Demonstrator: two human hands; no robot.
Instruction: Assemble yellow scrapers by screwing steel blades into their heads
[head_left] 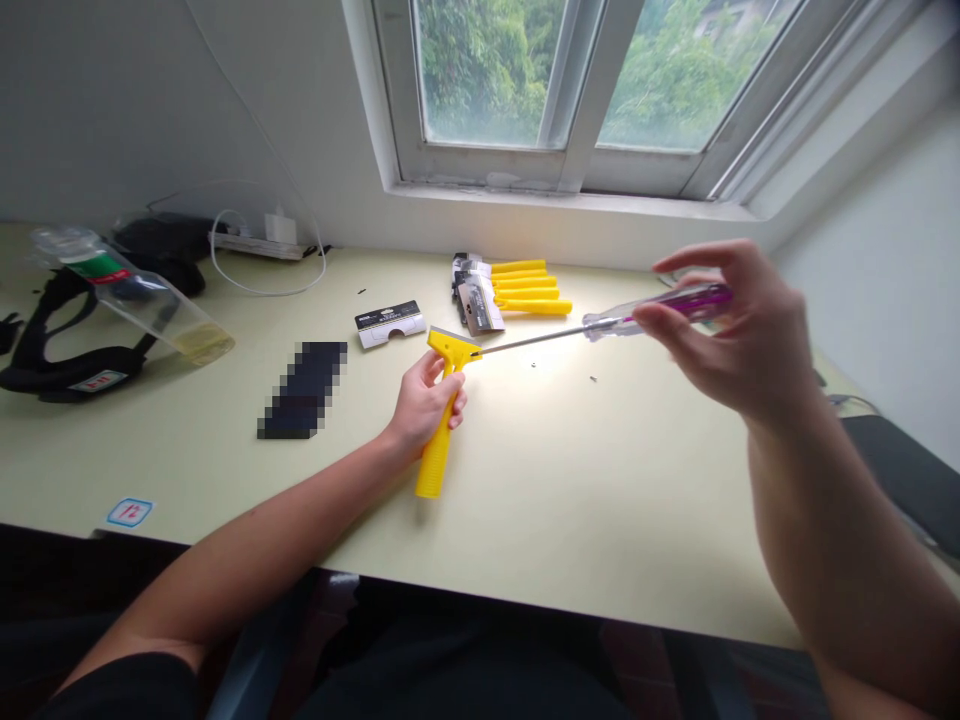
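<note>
Your left hand [429,405] is wrapped closed round the upper handle of a yellow plastic T-shaped scraper [432,465], over the middle of the pale cream tabletop [585,520], head towards the window, handle end towards you. Your right hand [750,330] is partly curled, thumb and fingers loosely holding a long-shafted metal screwdriver with a clear-and-purple handle [532,341]; index finger arched.

Tip's at the right side of the scraper head; too small to tell whether it's seated or just touching. If it isn't seated, pushing could make it skid, and your left fingers sit just below the head, so they could get jabbed. That loose right grip could let the shaft wander too. Left grip slack? Scraper could twist under turning force.

Also watch the tiny dark bit [533,365] below the shaft and the second small dark bit [593,379] right of it: a sleeve-low sweep of your right hand could knock either away.
</note>
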